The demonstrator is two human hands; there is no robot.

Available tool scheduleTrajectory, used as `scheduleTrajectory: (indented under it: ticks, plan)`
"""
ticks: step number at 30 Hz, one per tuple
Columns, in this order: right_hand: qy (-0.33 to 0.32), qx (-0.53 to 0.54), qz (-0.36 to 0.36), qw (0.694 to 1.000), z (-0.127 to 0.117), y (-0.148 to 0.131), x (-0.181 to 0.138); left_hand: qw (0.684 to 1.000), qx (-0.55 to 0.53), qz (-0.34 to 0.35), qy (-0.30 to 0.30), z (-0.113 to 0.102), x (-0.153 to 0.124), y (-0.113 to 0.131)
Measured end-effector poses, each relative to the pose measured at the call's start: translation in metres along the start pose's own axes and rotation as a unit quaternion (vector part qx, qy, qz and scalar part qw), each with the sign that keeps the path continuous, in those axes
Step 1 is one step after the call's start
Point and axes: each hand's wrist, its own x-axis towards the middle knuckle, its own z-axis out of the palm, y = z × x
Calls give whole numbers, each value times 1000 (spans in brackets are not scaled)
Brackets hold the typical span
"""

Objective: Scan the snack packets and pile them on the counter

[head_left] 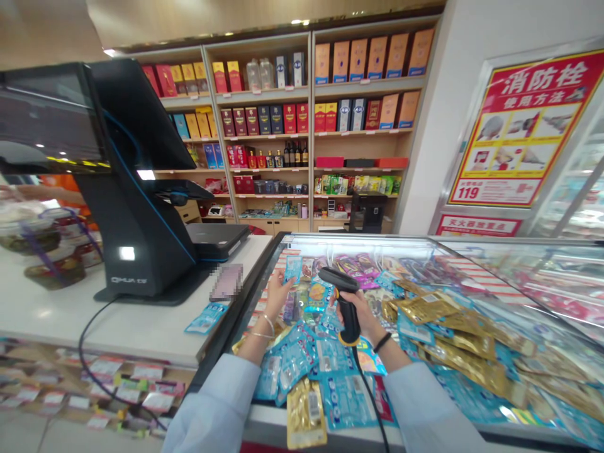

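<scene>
My left hand [277,294] is raised over the chest freezer [278,242] and pinches a small blue packet [293,268] by its lower edge. My right hand [357,313] is wrapped round the handle of a black barcode scanner [340,291], whose head points left toward the packet. A black cable runs from the scanner down toward me. Under both hands lies a heap of blue packets [302,358] and gold packets [453,340].
A black checkout terminal [136,207] stands on the white counter [141,321] to the left, with a loose blue packet [206,318] and a phone [227,282] beside it. Shelves of boxed goods [302,119] fill the back wall. A red fire poster [523,126] hangs at the right.
</scene>
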Motion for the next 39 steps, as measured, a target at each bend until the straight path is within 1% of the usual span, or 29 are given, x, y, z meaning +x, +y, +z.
scheduleTrajectory:
  ticks: [9,14,17,19,22,24,25,26,29,31,33,35,36,39]
  plan:
    - [3,17,9,1000,4,-1,-1,1000,12,-5,18,-1,0,1]
    - [12,16,18,1000,4,0,-2,1000,-3,-13,8,0,-1,-1]
    - [13,4,20,1000,2,3,-1,1000,7,-5,10,-3,1,-3]
    - [14,0,25,1000,1,4,0,999,38,9,29,-7,3,-3]
    - [10,16,28,999,1,2,1,992,91,9,82,-14,6,-2]
    - [11,38,23,999,2,-2,0,991,85,-2,106,-18,5,2]
    - [17,51,17,998,2,-3,-2,993,65,-4,103,-19,4,4]
    - [25,64,10,998,2,-5,-4,996,40,-6,85,-21,2,7]
    - [45,90,-9,995,1,-12,-16,999,-33,-12,-3,-23,-6,20]
    - [50,94,-12,994,-3,-18,-28,997,-59,-19,-51,-22,-11,32]
    - [53,91,-13,994,-10,-29,-41,993,-66,-30,-89,-17,-14,48]
    - [63,83,-24,994,-21,-44,-54,988,-59,-43,-133,-4,-17,67]
    - [71,77,-35,994,-27,-52,-61,986,-52,-45,-152,6,-19,77]
    - [114,61,-87,988,-52,-81,-83,980,-45,-23,-194,48,-30,107]
